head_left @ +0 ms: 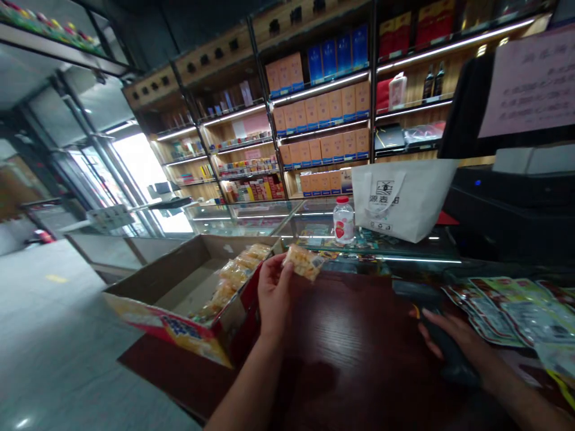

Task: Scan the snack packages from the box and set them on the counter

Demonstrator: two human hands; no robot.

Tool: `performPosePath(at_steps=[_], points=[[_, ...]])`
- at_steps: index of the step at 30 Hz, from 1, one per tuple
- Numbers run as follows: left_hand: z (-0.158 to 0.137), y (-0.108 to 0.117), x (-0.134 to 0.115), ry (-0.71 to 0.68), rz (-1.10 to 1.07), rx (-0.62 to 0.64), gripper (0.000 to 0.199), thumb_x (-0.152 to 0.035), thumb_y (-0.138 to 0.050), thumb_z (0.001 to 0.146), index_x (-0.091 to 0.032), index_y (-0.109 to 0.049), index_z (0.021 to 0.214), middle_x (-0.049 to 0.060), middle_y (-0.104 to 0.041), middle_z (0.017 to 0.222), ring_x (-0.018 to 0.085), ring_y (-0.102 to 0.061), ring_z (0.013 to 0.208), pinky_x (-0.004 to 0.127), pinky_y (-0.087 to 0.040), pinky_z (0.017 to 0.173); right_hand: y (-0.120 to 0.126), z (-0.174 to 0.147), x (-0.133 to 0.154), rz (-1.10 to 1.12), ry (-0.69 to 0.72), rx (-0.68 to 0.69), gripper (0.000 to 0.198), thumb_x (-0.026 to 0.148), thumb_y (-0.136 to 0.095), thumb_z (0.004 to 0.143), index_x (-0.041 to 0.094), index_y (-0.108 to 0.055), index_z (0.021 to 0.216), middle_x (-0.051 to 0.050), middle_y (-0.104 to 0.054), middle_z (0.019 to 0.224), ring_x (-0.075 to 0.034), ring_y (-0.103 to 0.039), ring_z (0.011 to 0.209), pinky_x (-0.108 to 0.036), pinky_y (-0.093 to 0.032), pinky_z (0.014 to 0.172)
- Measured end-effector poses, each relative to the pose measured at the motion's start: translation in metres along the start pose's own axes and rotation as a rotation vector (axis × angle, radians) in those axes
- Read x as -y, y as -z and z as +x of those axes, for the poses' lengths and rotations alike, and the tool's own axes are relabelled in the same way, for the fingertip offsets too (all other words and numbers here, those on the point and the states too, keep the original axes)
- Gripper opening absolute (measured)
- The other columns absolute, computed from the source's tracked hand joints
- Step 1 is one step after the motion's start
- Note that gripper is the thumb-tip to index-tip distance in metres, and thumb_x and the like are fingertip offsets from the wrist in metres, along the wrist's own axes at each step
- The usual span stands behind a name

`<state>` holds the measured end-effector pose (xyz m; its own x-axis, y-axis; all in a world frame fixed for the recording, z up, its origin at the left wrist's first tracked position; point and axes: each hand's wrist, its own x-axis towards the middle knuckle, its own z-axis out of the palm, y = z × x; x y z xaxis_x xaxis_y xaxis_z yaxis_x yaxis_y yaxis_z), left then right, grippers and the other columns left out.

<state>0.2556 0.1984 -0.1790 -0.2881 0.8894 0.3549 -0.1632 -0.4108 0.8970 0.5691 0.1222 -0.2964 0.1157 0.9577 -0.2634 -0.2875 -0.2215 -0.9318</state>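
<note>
Your left hand [272, 294] sits at the centre of the frame, raised above the dark wooden counter [354, 347], with its fingers pinched on 1 small clear snack packet [303, 261] holding pale yellow pieces; the packet stands just above and to the right of the fingertips, tilted, with a label showing at its right end. Immediately left of that hand lies an open cardboard box [179, 287] with a red and yellow printed front, resting on the counter's left end; a row of similar packets [233, 275] lies inside along its right wall. Your right hand [449, 338] is at the lower right of the frame, fingers wrapped around the grip of a black handheld scanner [426, 311] whose head points toward the centre of the frame; an orange trigger shows beside the fingers. Right of the scanner, a fan of flat green and red sachets [503, 305] lies spread on the counter at the right edge. Beyond the counter, in the upper middle, a small bottle with a red cap [344, 220] stands on a glass display case [269, 218], just left of a white tote bag [399, 197]. Shelves of boxed goods [323, 114] fill the upper centre.
</note>
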Motion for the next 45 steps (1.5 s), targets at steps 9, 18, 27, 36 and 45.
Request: performPosePath(at_steps=[9,18,27,36,45], points=[[0.03,0.148,-0.09,-0.204,0.534,-0.245,0.044,-0.046,-0.073,0.07,-0.019,-0.061,0.103,0.004,-0.067,0.096,0.018,-0.065,0.084,0.029,-0.053,0.077,0.004,0.0,-0.002,-0.074,-0.017,0.035,0.04,0.057,-0.074,0.077,0.019,-0.068,0.086,-0.003,-0.063,0.069,-0.014,-0.056,0.049,-0.024,-0.041,0.043],[0.047,0.158,-0.072,-0.261,1.179,-0.054,0.034,-0.054,-0.066,0.063,-0.022,-0.061,0.072,0.01,-0.068,0.08,0.036,-0.063,0.093,0.051,-0.048,0.09,-0.01,-0.009,0.009,-0.014,0.074,0.039,0.042,0.054,-0.073,0.078,0.016,-0.068,0.096,0.001,-0.062,0.065,-0.012,-0.054,0.044,-0.023,-0.039,0.041],[-0.018,0.046,-0.052,0.099,0.233,0.282,0.053,-0.073,-0.066,0.068,-0.021,-0.065,0.06,0.007,-0.068,0.067,0.024,-0.063,0.068,0.038,-0.053,0.066,-0.013,-0.002,0.018,0.024,0.165,0.093,0.052,0.061,-0.072,0.074,0.014,-0.064,0.093,0.002,-0.061,0.062,-0.01,-0.053,0.041,-0.021,-0.035,0.04],[-0.125,-0.09,-0.001,0.552,0.158,1.319,0.034,-0.052,-0.071,0.076,-0.019,-0.07,0.069,0.004,-0.063,0.06,0.013,-0.053,0.049,0.024,-0.039,0.048,-0.009,0.003,0.02,0.034,0.157,0.13,0.05,0.06,-0.074,0.071,0.016,-0.063,0.093,0.003,-0.062,0.064,-0.01,-0.053,0.043,-0.021,-0.035,0.041],[-0.196,-0.221,0.07,0.241,-0.039,0.762,0.023,-0.043,-0.062,0.082,-0.023,-0.073,0.087,0.012,-0.068,0.085,0.033,-0.065,0.097,0.042,-0.046,0.091,-0.012,0.001,0.035,-0.104,0.113,0.15,0.044,0.062,-0.07,0.074,0.02,-0.06,0.069,0.001,-0.056,0.051,-0.014,-0.051,0.043,-0.026,-0.038,0.044]])
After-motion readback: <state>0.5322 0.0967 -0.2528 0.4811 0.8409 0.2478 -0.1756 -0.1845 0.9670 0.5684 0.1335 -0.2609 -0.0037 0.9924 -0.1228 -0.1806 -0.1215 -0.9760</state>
